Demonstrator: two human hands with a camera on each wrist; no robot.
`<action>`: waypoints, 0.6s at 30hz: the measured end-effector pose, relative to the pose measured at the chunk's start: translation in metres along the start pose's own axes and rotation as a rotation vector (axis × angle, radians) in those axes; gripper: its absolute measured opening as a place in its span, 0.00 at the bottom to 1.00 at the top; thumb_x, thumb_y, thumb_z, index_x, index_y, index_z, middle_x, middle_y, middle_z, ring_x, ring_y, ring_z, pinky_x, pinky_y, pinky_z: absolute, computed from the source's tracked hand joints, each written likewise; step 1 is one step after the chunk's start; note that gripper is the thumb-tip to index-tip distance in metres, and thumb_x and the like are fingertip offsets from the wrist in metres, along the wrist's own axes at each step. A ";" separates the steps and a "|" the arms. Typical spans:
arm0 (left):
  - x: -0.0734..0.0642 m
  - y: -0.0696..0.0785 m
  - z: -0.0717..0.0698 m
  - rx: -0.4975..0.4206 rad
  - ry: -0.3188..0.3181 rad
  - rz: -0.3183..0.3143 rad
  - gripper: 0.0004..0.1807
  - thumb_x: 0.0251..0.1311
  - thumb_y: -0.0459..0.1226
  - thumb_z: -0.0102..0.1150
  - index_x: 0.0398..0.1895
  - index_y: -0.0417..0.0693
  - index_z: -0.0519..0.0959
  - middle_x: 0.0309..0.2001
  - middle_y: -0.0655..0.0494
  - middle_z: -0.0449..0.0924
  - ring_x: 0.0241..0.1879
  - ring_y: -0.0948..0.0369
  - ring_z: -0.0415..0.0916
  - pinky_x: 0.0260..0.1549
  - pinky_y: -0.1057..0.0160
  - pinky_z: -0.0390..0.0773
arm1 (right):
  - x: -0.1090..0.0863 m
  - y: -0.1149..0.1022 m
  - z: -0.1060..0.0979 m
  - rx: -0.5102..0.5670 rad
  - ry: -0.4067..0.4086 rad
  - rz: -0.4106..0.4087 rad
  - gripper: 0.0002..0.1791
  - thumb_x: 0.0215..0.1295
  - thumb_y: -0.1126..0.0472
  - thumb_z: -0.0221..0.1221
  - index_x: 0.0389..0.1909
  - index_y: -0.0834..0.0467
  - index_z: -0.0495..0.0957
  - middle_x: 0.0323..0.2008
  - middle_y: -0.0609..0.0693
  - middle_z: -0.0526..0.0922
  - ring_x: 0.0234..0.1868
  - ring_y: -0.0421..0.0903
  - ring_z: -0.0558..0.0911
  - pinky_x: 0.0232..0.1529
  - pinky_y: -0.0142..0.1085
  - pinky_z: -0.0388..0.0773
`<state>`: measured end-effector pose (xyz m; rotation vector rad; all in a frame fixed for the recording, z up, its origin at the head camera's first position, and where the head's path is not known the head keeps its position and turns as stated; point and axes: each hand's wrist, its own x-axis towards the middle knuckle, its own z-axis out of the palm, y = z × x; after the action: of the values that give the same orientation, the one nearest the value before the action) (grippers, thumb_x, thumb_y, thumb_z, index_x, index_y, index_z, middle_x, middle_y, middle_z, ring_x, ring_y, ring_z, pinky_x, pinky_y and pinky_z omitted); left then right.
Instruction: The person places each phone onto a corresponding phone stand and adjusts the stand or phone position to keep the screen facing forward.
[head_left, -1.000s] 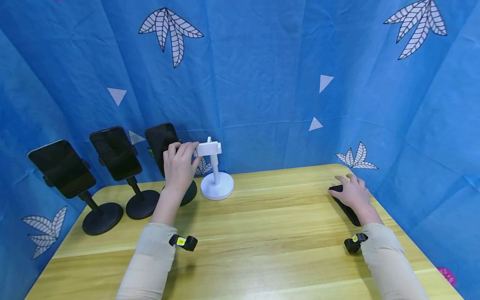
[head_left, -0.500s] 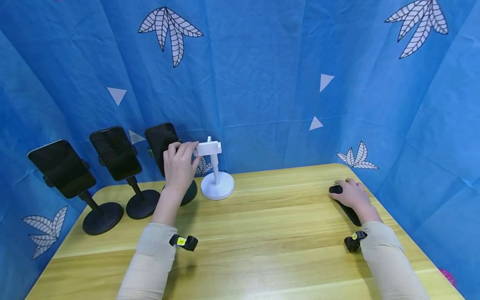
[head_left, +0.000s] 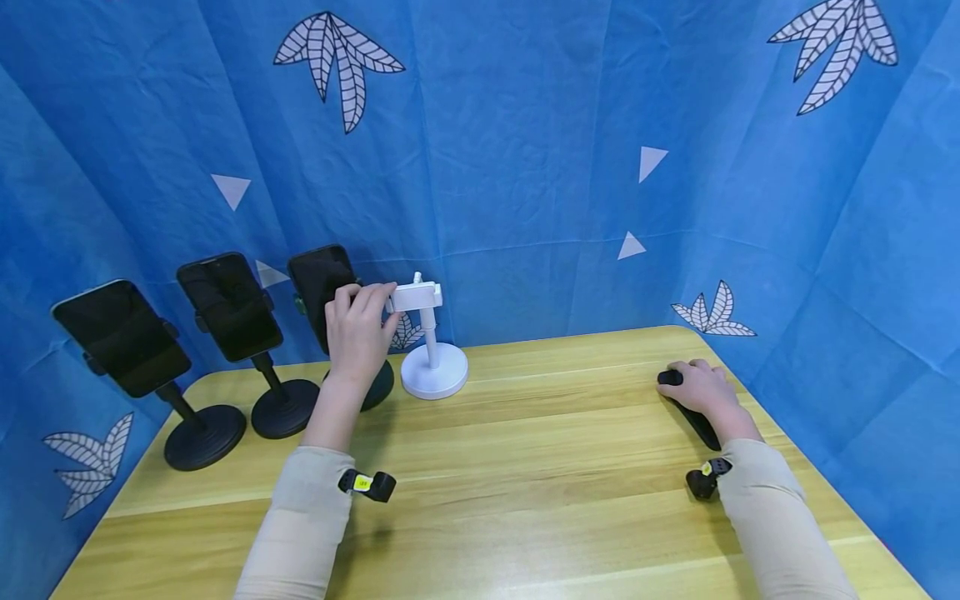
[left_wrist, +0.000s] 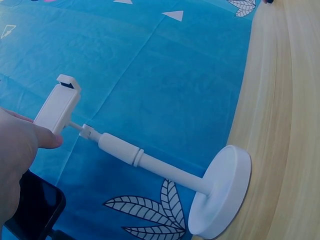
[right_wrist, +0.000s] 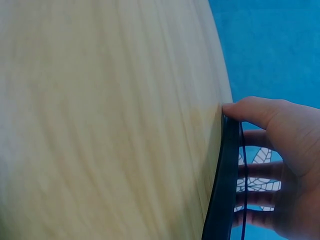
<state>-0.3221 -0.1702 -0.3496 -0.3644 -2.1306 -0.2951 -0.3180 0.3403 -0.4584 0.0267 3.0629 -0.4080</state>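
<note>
At the back of the table stands a white phone stand with a round base and a sideways clamp. My left hand grips the left end of this clamp, thumb below and fingers over the top. In the left wrist view the clamp head has no phone in it, and the thumb presses its lower side. Near the table's right edge a black phone lies flat. My right hand holds it by its sides; in the right wrist view the thumb is on one edge, fingers along the other.
Left of the white stand are three dark stands, each with a black phone: far left phone, middle phone, and right phone, partly behind my left hand. A blue patterned curtain hangs around the wooden table.
My right hand's fingers, raised over the phone a second ago, have come down and closed onto its sides. The left hand stays on the white clamp.
</note>
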 end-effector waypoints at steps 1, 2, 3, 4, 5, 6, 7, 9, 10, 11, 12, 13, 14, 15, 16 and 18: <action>0.000 0.000 0.000 -0.001 -0.001 -0.001 0.23 0.55 0.39 0.70 0.55 0.47 0.80 0.52 0.48 0.83 0.50 0.48 0.68 0.44 0.49 0.69 | 0.001 0.000 0.000 -0.001 0.000 0.001 0.35 0.66 0.46 0.55 0.65 0.67 0.66 0.63 0.79 0.61 0.60 0.81 0.60 0.56 0.68 0.62; 0.000 0.000 0.000 0.000 -0.002 -0.001 0.23 0.55 0.39 0.70 0.55 0.46 0.80 0.52 0.48 0.83 0.50 0.47 0.68 0.44 0.49 0.69 | 0.001 0.000 0.001 0.000 -0.001 0.004 0.35 0.66 0.46 0.55 0.65 0.67 0.66 0.63 0.79 0.61 0.60 0.81 0.60 0.56 0.68 0.63; 0.000 0.000 0.000 -0.002 -0.004 -0.004 0.23 0.55 0.39 0.70 0.55 0.46 0.80 0.52 0.48 0.83 0.50 0.47 0.68 0.44 0.49 0.68 | 0.001 0.000 0.001 -0.002 -0.001 0.006 0.34 0.67 0.46 0.55 0.65 0.67 0.67 0.63 0.79 0.61 0.60 0.81 0.60 0.56 0.68 0.63; 0.000 0.000 0.000 -0.004 -0.006 -0.006 0.23 0.55 0.39 0.70 0.55 0.47 0.80 0.52 0.48 0.83 0.50 0.48 0.68 0.45 0.49 0.68 | 0.002 0.000 0.002 -0.004 0.000 0.008 0.34 0.67 0.47 0.54 0.65 0.67 0.67 0.63 0.79 0.61 0.60 0.81 0.60 0.55 0.68 0.63; 0.000 0.000 0.000 -0.004 -0.007 -0.007 0.23 0.55 0.39 0.70 0.55 0.47 0.80 0.52 0.48 0.83 0.50 0.48 0.68 0.45 0.49 0.68 | 0.002 0.000 0.002 -0.004 0.000 0.010 0.34 0.67 0.47 0.54 0.65 0.67 0.67 0.63 0.79 0.61 0.60 0.81 0.60 0.55 0.68 0.63; 0.000 0.000 0.000 -0.005 -0.007 -0.009 0.23 0.54 0.38 0.70 0.55 0.47 0.79 0.52 0.48 0.83 0.50 0.48 0.68 0.45 0.49 0.68 | 0.002 0.000 0.002 -0.002 0.002 0.012 0.33 0.67 0.47 0.54 0.65 0.66 0.67 0.63 0.78 0.62 0.60 0.82 0.60 0.54 0.69 0.64; 0.000 0.000 0.000 -0.006 -0.009 -0.009 0.24 0.54 0.38 0.71 0.56 0.47 0.79 0.52 0.48 0.83 0.50 0.48 0.68 0.45 0.49 0.68 | 0.002 -0.001 0.002 0.000 0.004 0.012 0.33 0.67 0.48 0.54 0.65 0.66 0.67 0.62 0.78 0.62 0.60 0.82 0.60 0.53 0.69 0.64; 0.000 0.000 0.000 -0.008 -0.011 -0.014 0.24 0.54 0.38 0.71 0.56 0.47 0.79 0.52 0.48 0.83 0.50 0.48 0.68 0.45 0.49 0.68 | 0.002 -0.002 0.002 0.004 0.010 0.010 0.32 0.67 0.48 0.54 0.64 0.66 0.68 0.62 0.78 0.63 0.59 0.81 0.60 0.52 0.69 0.65; 0.000 0.000 0.000 -0.007 -0.011 -0.014 0.24 0.54 0.38 0.71 0.55 0.47 0.79 0.52 0.48 0.83 0.50 0.48 0.68 0.45 0.49 0.68 | 0.001 -0.003 0.002 0.008 0.011 0.011 0.32 0.67 0.49 0.54 0.64 0.66 0.68 0.61 0.78 0.63 0.59 0.81 0.60 0.52 0.69 0.65; 0.000 0.000 0.000 -0.007 -0.011 -0.016 0.24 0.54 0.38 0.71 0.55 0.47 0.79 0.52 0.48 0.83 0.50 0.48 0.68 0.45 0.49 0.68 | 0.001 -0.003 0.002 0.011 0.011 0.012 0.32 0.67 0.49 0.54 0.64 0.66 0.68 0.61 0.78 0.63 0.59 0.81 0.61 0.51 0.69 0.66; 0.000 0.000 0.000 -0.007 -0.013 -0.017 0.23 0.55 0.38 0.70 0.55 0.47 0.79 0.53 0.48 0.83 0.50 0.48 0.68 0.45 0.50 0.68 | 0.001 -0.004 0.001 0.013 0.011 0.013 0.32 0.67 0.49 0.54 0.64 0.66 0.68 0.61 0.78 0.63 0.58 0.81 0.61 0.50 0.69 0.66; 0.000 0.000 0.000 -0.007 -0.015 -0.018 0.23 0.55 0.39 0.70 0.56 0.47 0.79 0.53 0.48 0.83 0.50 0.49 0.68 0.45 0.50 0.68 | 0.001 -0.004 0.001 0.013 0.009 0.014 0.32 0.67 0.49 0.54 0.64 0.66 0.68 0.61 0.78 0.63 0.58 0.80 0.61 0.49 0.69 0.66; 0.000 0.000 0.000 -0.008 -0.016 -0.018 0.23 0.55 0.39 0.70 0.55 0.47 0.79 0.53 0.48 0.83 0.50 0.48 0.68 0.45 0.50 0.68 | 0.000 -0.005 0.001 0.012 0.008 0.014 0.32 0.67 0.49 0.54 0.64 0.66 0.68 0.61 0.78 0.63 0.58 0.80 0.61 0.49 0.69 0.67; 0.000 0.000 0.000 -0.007 -0.017 -0.019 0.23 0.56 0.39 0.69 0.56 0.46 0.79 0.53 0.48 0.83 0.50 0.48 0.67 0.45 0.50 0.68 | 0.000 -0.005 0.000 0.010 0.007 0.015 0.31 0.67 0.49 0.54 0.64 0.66 0.68 0.61 0.78 0.63 0.58 0.80 0.62 0.49 0.69 0.67; 0.000 0.001 0.000 -0.008 -0.018 -0.018 0.23 0.56 0.39 0.69 0.56 0.46 0.79 0.53 0.48 0.83 0.50 0.48 0.68 0.45 0.50 0.68 | 0.000 -0.005 0.000 0.009 0.007 0.014 0.31 0.67 0.49 0.54 0.64 0.66 0.68 0.61 0.78 0.64 0.57 0.79 0.62 0.48 0.69 0.67; 0.000 0.001 -0.001 -0.009 -0.019 -0.019 0.23 0.56 0.39 0.70 0.56 0.46 0.79 0.53 0.48 0.83 0.50 0.48 0.68 0.45 0.49 0.68 | 0.001 -0.005 0.000 0.007 0.010 0.012 0.31 0.67 0.49 0.54 0.63 0.66 0.68 0.60 0.78 0.64 0.56 0.78 0.63 0.48 0.68 0.67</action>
<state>-0.3210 -0.1694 -0.3491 -0.3538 -2.1534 -0.3139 -0.3187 0.3356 -0.4577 0.0468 3.0693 -0.4191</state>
